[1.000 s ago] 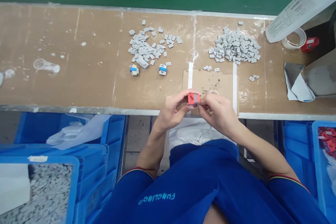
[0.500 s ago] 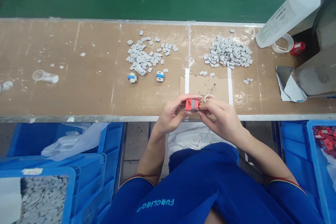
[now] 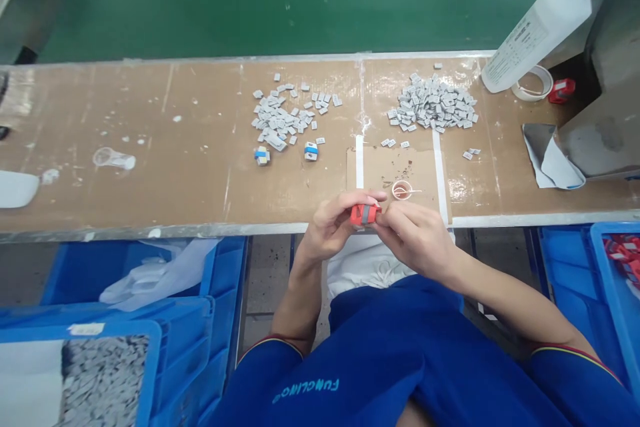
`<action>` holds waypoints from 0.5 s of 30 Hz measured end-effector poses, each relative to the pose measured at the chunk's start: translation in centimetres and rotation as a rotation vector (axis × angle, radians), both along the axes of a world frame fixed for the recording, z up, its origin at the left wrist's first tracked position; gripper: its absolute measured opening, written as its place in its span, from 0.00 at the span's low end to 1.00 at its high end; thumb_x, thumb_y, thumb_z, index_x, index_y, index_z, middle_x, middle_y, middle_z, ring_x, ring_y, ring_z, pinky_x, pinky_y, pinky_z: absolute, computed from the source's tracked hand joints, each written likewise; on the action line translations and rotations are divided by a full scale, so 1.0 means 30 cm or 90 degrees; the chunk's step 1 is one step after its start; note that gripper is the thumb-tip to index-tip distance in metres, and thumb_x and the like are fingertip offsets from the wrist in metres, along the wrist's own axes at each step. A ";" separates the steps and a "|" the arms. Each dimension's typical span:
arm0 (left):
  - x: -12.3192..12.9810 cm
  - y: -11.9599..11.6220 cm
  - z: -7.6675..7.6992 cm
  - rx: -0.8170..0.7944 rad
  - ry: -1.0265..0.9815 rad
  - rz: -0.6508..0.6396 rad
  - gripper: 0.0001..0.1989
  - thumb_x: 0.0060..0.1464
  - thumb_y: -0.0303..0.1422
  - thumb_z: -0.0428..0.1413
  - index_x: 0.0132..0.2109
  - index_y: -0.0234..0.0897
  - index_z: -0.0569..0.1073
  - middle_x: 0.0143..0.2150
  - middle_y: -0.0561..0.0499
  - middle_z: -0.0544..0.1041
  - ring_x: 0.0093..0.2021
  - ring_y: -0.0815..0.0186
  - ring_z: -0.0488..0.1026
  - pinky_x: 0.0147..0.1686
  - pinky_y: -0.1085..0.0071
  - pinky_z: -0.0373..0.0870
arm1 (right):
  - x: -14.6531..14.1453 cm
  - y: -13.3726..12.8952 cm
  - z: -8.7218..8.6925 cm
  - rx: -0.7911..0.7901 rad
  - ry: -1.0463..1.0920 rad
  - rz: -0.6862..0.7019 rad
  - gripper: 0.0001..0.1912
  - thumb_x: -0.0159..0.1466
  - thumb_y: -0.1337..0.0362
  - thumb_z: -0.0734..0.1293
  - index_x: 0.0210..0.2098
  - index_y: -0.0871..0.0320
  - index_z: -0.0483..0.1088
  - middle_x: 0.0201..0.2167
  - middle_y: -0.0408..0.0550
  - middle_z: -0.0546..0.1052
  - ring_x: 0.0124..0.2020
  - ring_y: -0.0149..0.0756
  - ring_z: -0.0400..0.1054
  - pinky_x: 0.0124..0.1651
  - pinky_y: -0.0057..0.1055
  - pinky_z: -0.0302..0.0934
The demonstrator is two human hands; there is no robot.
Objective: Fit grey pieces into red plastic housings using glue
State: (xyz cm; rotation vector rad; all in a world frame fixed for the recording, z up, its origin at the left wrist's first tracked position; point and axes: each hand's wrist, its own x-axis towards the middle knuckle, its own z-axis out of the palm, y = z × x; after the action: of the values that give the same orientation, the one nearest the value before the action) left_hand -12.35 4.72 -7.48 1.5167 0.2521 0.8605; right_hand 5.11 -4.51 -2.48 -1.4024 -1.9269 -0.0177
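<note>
On the bench [image 3: 150, 203], two heaps of parts [image 3: 279, 117] lie side by side, the second heap [image 3: 430, 103] to the right, with a cardboard sheet [image 3: 393, 170] in front of it. A ring [image 3: 402, 190] sits on the cardboard. The left hand [image 3: 333, 227] and right hand [image 3: 417, 240] hold a block [image 3: 365, 215] between them, just before the sheet. A bottle [image 3: 537, 40] lies far right, and crates [image 3: 100, 373] stand below the bench (parts fill the left one).

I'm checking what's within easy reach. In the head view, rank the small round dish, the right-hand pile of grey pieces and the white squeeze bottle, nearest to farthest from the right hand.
1. Small round dish: on the cardboard sheet, just ahead of the right hand.
2. Pile of grey pieces: straight ahead, beyond the cardboard sheet.
3. White squeeze bottle: farthest, at the back right.
</note>
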 end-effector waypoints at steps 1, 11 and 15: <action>-0.004 -0.007 -0.010 -0.012 -0.010 0.004 0.16 0.67 0.28 0.60 0.59 0.44 0.77 0.61 0.44 0.82 0.61 0.58 0.79 0.60 0.62 0.76 | -0.003 -0.004 0.001 -0.003 0.001 -0.001 0.16 0.77 0.67 0.60 0.31 0.57 0.68 0.24 0.43 0.73 0.25 0.31 0.65 0.29 0.29 0.58; 0.031 -0.076 -0.027 -0.210 -0.129 -0.024 0.12 0.66 0.37 0.62 0.55 0.46 0.74 0.68 0.43 0.76 0.66 0.53 0.76 0.66 0.50 0.72 | -0.033 -0.068 0.086 0.007 0.001 -0.045 0.07 0.74 0.64 0.66 0.40 0.59 0.73 0.33 0.48 0.80 0.34 0.35 0.74 0.38 0.31 0.68; 0.061 -0.076 0.078 -0.096 -0.126 -0.062 0.14 0.67 0.31 0.61 0.57 0.48 0.74 0.69 0.45 0.75 0.65 0.55 0.77 0.67 0.51 0.73 | -0.016 -0.109 0.157 0.054 -0.136 -0.123 0.11 0.73 0.69 0.65 0.33 0.57 0.73 0.30 0.46 0.78 0.31 0.36 0.72 0.35 0.35 0.67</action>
State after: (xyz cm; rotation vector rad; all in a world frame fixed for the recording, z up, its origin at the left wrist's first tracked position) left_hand -10.51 2.43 -5.13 1.2827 0.0944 0.8870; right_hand 4.62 -7.77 2.22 -1.5769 -1.9275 -0.3495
